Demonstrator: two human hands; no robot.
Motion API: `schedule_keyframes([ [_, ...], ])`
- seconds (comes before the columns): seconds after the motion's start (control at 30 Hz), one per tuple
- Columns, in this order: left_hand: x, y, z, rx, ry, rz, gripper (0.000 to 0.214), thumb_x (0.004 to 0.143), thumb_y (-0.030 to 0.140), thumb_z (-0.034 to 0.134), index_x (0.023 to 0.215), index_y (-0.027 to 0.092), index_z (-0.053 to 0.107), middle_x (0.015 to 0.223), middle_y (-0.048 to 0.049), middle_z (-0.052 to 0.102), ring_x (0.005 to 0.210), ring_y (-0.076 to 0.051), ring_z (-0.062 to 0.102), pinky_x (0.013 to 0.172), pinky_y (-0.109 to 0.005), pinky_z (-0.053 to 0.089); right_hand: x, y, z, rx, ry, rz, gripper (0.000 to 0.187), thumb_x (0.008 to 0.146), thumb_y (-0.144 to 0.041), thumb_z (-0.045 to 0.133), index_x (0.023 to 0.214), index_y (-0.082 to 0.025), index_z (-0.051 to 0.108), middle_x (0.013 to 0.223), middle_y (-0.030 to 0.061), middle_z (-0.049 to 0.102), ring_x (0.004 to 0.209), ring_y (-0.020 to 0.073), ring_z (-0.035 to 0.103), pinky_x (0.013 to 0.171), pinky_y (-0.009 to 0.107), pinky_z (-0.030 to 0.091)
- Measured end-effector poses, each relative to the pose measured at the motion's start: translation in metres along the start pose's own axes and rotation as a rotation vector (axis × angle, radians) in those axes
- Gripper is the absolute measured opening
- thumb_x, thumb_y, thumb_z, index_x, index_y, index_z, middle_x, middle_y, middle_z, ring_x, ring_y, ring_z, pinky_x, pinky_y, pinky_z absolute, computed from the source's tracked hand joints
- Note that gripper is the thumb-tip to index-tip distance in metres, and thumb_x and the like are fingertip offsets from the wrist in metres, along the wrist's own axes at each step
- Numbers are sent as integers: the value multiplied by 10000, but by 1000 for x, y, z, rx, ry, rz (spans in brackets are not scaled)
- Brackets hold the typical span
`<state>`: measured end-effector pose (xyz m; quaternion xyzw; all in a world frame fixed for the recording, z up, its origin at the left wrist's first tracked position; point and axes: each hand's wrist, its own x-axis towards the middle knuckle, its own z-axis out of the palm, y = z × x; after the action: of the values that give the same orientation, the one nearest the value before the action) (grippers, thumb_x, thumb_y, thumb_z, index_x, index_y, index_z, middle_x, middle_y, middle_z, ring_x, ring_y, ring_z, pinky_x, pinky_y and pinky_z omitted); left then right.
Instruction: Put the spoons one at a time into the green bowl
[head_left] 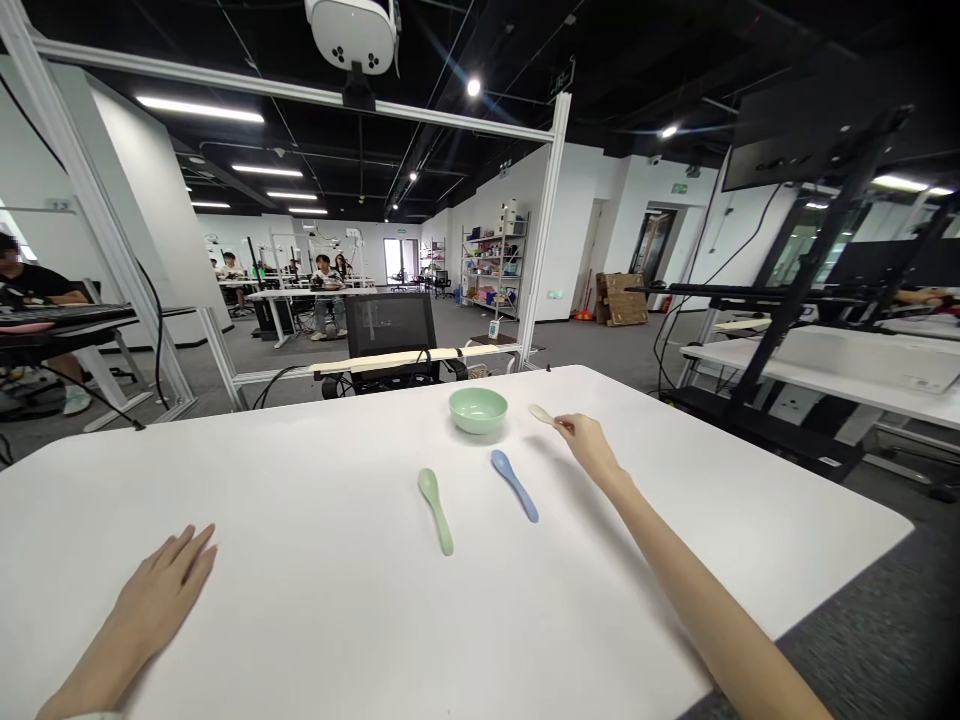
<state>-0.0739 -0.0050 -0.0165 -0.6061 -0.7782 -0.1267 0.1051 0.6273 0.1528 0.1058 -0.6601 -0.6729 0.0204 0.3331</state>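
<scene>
Pinched in the fingers of my right hand (589, 445) is a cream-coloured spoon (540, 412), its bowl end pointing left. Just left of that spoon stands a light green bowl (478, 412) near the table's far edge; the two are apart. A blue spoon (514, 486) lies on the table nearer to me, below the bowl. To its left lies a pale green spoon (436, 510), handle toward me. My left hand (161, 590) rests palm down on the table at the left, fingers stretched out, touching none of these things.
The white table (315, 600) has rounded corners. Behind it are a metal frame (551, 200) and a black mesh chair (390, 325). A monitor stand (810, 270) rises beyond the right side. Several people sit at desks in the background.
</scene>
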Motion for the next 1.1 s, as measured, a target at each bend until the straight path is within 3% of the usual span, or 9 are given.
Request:
schedule_keyframes([
  [0.13, -3, 6, -7, -15, -26, -23, 788, 920, 518, 253, 1470, 69, 593, 1574, -182, 592, 1493, -358, 518, 1235, -483, 411, 34, -57, 3, -25, -90, -86, 282, 1013, -214, 571, 1128, -149, 820, 1094, 148, 819, 971, 248, 754, 824, 273, 496],
  [0.27, -5, 10, -12, -28, 4, -20, 769, 932, 512, 251, 1455, 83, 617, 1551, -175, 616, 1476, -356, 540, 1223, -491, 432, 60, -104, 19, -267, -240, -109, 300, 1025, -215, 558, 1143, -149, 826, 1137, 172, 808, 1052, 260, 750, 850, 274, 507],
  [0.5, -5, 13, -16, -22, 19, -1, 733, 883, 489, 312, 1407, 135, 683, 1473, -151, 690, 1440, -346, 578, 1200, -505, 463, 75, -132, 51, -383, -334, -104, 291, 954, -156, 652, 1193, -92, 804, 1122, 252, 795, 1089, 309, 767, 928, 322, 545],
  [0.7, -7, 15, -17, -23, 17, -3, 753, 906, 507, 294, 1426, 107, 663, 1505, -173, 659, 1440, -356, 573, 1182, -506, 479, 73, -140, 59, -385, -337, -109, 257, 938, -110, 650, 1126, -78, 823, 1130, 264, 789, 1124, 334, 758, 946, 329, 540],
  [0.83, -8, 15, -21, -8, 27, 60, 675, 898, 467, 316, 1317, 155, 744, 1446, -156, 708, 1406, -354, 602, 1146, -505, 510, 66, -133, 47, -344, -272, -139, 365, 1036, -174, 496, 1231, -92, 794, 1249, 235, 766, 1232, 323, 698, 1020, 349, 505],
  [1.0, -8, 15, -23, 7, 13, 69, 671, 895, 461, 319, 1301, 148, 752, 1443, -157, 710, 1403, -363, 603, 1151, -516, 508, 38, -84, 30, -192, -46, -192, 468, 1065, -243, 421, 1440, -97, 658, 1428, 193, 686, 1322, 324, 619, 1122, 404, 454],
  [1.1, -7, 16, -20, -4, 32, 61, 680, 886, 457, 327, 1330, 138, 732, 1450, -156, 705, 1418, -353, 591, 1173, -513, 488, 11, -46, 31, -137, -58, -194, 483, 1044, -226, 431, 1467, -91, 622, 1441, 198, 674, 1335, 334, 611, 1145, 453, 452],
])
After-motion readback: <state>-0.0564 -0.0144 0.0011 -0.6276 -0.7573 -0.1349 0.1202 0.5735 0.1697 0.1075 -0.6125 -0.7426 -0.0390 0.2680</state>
